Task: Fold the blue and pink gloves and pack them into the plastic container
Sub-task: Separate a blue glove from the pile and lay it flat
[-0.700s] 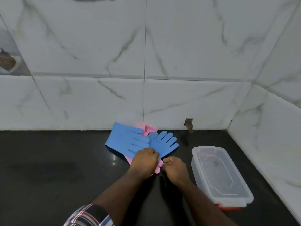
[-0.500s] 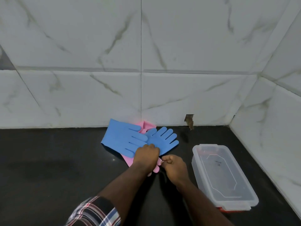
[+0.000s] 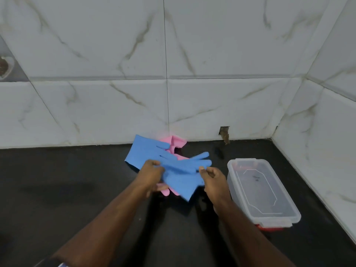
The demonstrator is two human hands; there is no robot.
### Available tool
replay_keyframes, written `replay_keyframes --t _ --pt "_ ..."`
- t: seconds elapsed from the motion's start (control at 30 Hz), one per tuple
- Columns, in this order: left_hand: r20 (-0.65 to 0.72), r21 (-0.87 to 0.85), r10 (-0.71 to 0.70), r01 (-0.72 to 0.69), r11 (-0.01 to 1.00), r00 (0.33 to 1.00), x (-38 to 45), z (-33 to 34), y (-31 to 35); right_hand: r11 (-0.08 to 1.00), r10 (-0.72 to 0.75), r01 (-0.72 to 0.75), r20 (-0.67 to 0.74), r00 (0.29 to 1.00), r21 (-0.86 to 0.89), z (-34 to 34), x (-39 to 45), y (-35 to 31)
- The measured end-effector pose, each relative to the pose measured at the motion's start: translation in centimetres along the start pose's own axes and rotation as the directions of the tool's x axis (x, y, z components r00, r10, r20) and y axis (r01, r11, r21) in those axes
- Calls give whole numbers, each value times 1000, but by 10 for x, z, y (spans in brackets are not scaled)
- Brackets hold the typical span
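Note:
Two blue gloves and pink gloves lie in a pile on the black counter by the back wall. One blue glove (image 3: 146,151) lies flat at the left. The other blue glove (image 3: 183,176) is lifted above the pile, fingers pointing right. My left hand (image 3: 152,170) grips its left edge and my right hand (image 3: 212,176) pinches its right side near the fingers. Pink gloves (image 3: 176,142) show behind and below the blue ones, mostly hidden. The clear plastic container (image 3: 289,209) stands to the right of my right hand, with its lid on.
White marble-tiled walls close the counter (image 3: 67,189) at the back and right, forming a corner behind the container. A small hole in the tile (image 3: 224,132) sits just above the counter.
Both hands have lifted the right blue glove off the pile and pulled it toward me; earlier they were low at the pile's front edge.

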State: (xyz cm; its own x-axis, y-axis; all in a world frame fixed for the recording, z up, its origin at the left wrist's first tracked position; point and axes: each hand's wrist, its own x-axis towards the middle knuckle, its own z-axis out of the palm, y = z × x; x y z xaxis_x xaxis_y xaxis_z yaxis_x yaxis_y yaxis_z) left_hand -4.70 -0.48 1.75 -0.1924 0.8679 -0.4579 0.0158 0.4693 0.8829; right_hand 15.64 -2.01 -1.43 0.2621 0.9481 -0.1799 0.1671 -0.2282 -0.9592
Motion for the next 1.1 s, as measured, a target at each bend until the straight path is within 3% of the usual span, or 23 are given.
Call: replay_keyframes --t 0.03,0.1,0.2,0.23,0.3,0.37,0.47,0.53,0.6,0.63,0.7,0.77,0.8,0.83,0.97,1.1 --pt "-49 187 15 -6 982 999 0 -11 -19 999 12 -11 18 1000 -52 -3 -4 2" --pt "-111 519 177 -94 849 978 -5 -31 -46 986 22 -17 32 999 -167 -7 -12 6" --pt "3 679 394 -291 674 919 -17 -34 -59 971 57 -46 40 998 -235 -7 -23 9" --pt "72 730 464 -364 579 883 -21 -28 -59 971 72 -58 54 996 -233 -6 -27 10" --pt "254 828 597 -490 273 761 -29 -8 -51 975 84 -67 74 994 -211 -4 -33 12" --pt "407 849 609 -528 22 681 -31 10 -43 980 79 -61 84 993 -191 -4 -41 14" --pt "494 864 447 -478 -158 746 -17 21 -39 980 73 -49 118 990 -193 -8 -52 20" --pt "486 874 416 -438 -212 768 -14 23 -37 982 62 -36 141 988 -184 -14 -58 25" --pt "460 883 466 -444 -151 756 -15 27 -33 982 63 -33 158 985 -186 -23 -63 29" --pt "419 886 505 -461 -48 754 -16 29 -29 980 71 -39 163 984 -193 -27 -64 30" --pt "253 840 524 -454 299 813 -25 32 -19 979 90 -56 171 981 -197 -35 -66 33" --pt "66 528 412 -382 759 909 -38 32 -5 981 92 -58 175 980 -187 -41 -69 33" --pt "31 288 298 -294 911 954 -47 32 1 984 91 -60 181 979 -171 -44 -70 32" --pt "39 86 194 -197 977 980 -56 28 3 985 99 -69 189 977 -156 -45 -69 31" --pt "141 -328 39 9 944 989 -87 5 -6 995 66 -41 287 956 -91 -40 -70 17" --pt "226 -510 -47 160 845 973 -98 -10 -27 996 21 -59 486 874 63 -24 -74 3"
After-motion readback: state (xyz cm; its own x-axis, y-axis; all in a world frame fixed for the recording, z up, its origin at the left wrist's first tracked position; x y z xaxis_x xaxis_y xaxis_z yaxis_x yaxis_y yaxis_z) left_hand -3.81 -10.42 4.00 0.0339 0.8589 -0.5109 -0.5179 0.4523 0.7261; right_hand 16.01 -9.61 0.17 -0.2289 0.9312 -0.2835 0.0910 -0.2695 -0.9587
